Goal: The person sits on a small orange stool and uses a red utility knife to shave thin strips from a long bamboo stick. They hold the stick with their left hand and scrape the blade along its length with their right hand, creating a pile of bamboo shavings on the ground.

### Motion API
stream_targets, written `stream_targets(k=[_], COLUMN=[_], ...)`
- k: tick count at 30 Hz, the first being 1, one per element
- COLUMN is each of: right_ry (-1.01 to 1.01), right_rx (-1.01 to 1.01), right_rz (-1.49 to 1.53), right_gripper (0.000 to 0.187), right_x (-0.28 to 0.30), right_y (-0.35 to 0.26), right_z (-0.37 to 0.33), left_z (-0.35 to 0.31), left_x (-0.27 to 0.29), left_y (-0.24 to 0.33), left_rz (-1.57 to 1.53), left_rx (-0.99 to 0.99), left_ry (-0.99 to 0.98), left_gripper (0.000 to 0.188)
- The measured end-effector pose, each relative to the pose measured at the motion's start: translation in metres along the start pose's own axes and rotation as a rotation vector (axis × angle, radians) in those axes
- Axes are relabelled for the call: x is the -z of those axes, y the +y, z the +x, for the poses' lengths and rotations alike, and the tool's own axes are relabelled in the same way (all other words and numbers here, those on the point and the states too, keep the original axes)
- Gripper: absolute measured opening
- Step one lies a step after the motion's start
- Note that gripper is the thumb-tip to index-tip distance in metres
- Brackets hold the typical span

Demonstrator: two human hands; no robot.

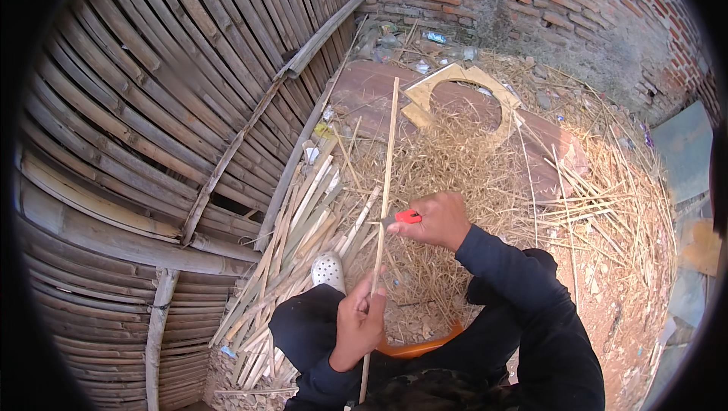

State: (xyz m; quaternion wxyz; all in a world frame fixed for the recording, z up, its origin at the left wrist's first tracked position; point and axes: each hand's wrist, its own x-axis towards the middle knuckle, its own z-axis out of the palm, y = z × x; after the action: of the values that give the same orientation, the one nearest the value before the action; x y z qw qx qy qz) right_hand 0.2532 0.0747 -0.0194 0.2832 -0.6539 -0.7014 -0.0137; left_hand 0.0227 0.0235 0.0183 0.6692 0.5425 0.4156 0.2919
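A long, thin bamboo strip (391, 145) stands nearly lengthwise in front of me, running from my lap up toward the far wall. My left hand (358, 326) is closed around its lower part. In my right hand (441, 220) is a small knife (409, 216) with a red handle, gripped in the fist. Its short dark blade touches the strip around mid-length, above my left hand. Most of the handle is hidden inside my fingers. Beneath both hands lies a thick heap of pale bamboo shavings (447, 157).
Split bamboo pieces (303, 221) lie piled at my left, beside a white clog (327, 271) on my foot. A bamboo slat wall (167, 85) rises at left, a brick wall (546, 9) behind. A yellowish board with a round cutout (500, 96) lies ahead. Thin strips (599, 202) are scattered rightward.
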Motion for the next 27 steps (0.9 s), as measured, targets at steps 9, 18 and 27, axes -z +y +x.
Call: stream_targets(k=[9, 18, 27], right_ry=[-0.092, 0.146, -0.056], right_rx=[0.047, -0.706, -0.131], right_rz=[0.046, -0.068, 0.012], right_gripper=[0.064, 0.078, 0.068], right_x=[0.0, 0.027, 0.028], right_y=[-0.021, 0.129, 0.01], right_z=[-0.013, 0.05, 0.002], left_z=[-0.005, -0.023, -0.015], left_x=[0.0, 0.0, 0.018], left_y=[-0.002, -0.015, -0.013], left_rz=[-0.008, 0.015, 0.012], left_rx=[-0.023, -0.001, 0.004], left_ry=[0.0, -0.267, -0.059], left_gripper=[0.038, 0.037, 0.038])
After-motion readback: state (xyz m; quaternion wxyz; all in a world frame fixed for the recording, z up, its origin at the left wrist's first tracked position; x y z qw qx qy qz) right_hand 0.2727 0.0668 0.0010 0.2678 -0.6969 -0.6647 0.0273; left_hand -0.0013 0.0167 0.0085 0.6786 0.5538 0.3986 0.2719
